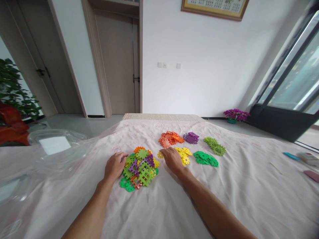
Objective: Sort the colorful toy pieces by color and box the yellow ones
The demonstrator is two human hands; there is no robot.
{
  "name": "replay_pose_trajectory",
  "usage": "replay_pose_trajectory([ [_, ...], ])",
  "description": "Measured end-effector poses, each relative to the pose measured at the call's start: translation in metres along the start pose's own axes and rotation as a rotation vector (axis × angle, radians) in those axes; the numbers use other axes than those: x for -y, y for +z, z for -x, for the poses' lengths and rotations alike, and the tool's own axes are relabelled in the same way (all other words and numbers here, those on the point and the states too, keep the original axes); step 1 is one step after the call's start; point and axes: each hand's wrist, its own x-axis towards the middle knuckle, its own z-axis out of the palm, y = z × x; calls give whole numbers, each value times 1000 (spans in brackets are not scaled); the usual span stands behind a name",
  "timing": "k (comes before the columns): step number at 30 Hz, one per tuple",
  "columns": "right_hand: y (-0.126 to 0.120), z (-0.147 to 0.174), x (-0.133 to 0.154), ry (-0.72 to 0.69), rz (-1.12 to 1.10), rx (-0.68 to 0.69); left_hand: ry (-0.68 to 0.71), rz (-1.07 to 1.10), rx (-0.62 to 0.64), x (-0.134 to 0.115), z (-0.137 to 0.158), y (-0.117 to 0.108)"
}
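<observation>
A mixed heap of plastic interlocking pieces [139, 169] in green, purple, orange and yellow lies on the cloth in front of me. My left hand [115, 165] rests against the heap's left edge, its fingers loosely apart. Between the heap and a small group of yellow flower-shaped pieces [183, 154], my right hand [171, 157] has its fingers closed on a yellow flower-shaped piece [160, 155]. Behind these lie orange pieces [169, 138] and purple pieces [191, 137]. Light green pieces [214, 146] and dark green round pieces [205, 159] are grouped on the right.
A pale patterned cloth [224, 199] covers the table. Clear plastic containers [57, 146] stand at the left. On the right lie a thin stick [276, 168], a blue object [291, 156] and a pinkish object [311, 175]. Beyond the table are doors and a wall.
</observation>
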Motion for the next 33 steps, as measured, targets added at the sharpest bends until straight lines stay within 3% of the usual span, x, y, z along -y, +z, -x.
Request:
replay_pose_trajectory([
  [5,-13,-2,-29,272,2,-163,7,6,-7,2,0,2],
  [9,-22,2,-55,452,68,-175,12,3,-8,2,0,2],
  [17,-24,14,-77,531,231,-111,15,-3,-6,-2,0,-1],
  [21,-22,13,-68,384,202,-177,19,-2,-8,-2,0,-1],
  [24,-18,8,-45,132,-9,-160,17,-1,-6,-1,0,-1],
  [29,-13,3,4,-299,-324,-1,7,-3,4,-1,-1,-1],
  [33,-13,5,25,-380,-339,155,4,4,6,0,-1,-1],
])
